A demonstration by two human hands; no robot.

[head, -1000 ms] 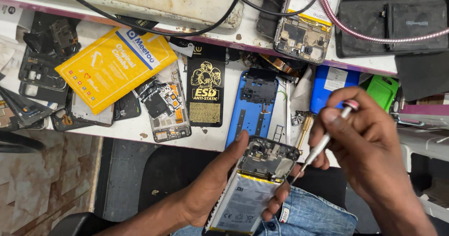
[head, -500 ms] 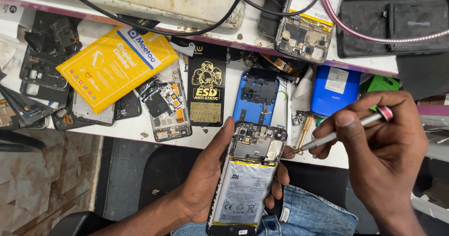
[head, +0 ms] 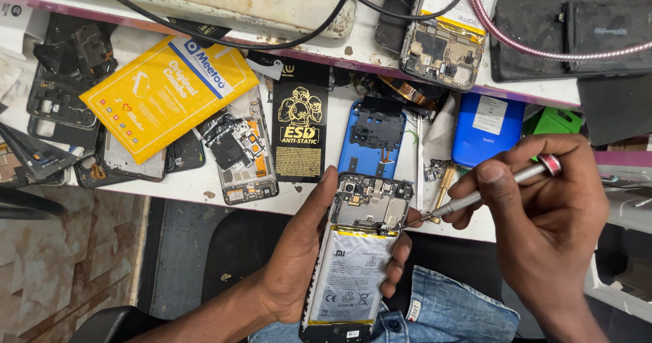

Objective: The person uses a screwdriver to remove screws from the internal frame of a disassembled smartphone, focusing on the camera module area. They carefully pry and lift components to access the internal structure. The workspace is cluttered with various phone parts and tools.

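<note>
Phone [head: 356, 258]: left hand [head: 299, 275] grips it, long axis twelve-to-six.
Screwdriver [head: 489, 187]: pinched in right hand [head: 550, 227], tip pointing eight o'clock at phone's right edge.

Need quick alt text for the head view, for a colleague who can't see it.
A left hand holds an opened phone, battery and circuit board exposed, while the right hand touches a screwdriver tip to the phone's right edge. Behind lies a cluttered white workbench with dismantled phones, a yellow packet and a blue back cover.
</note>
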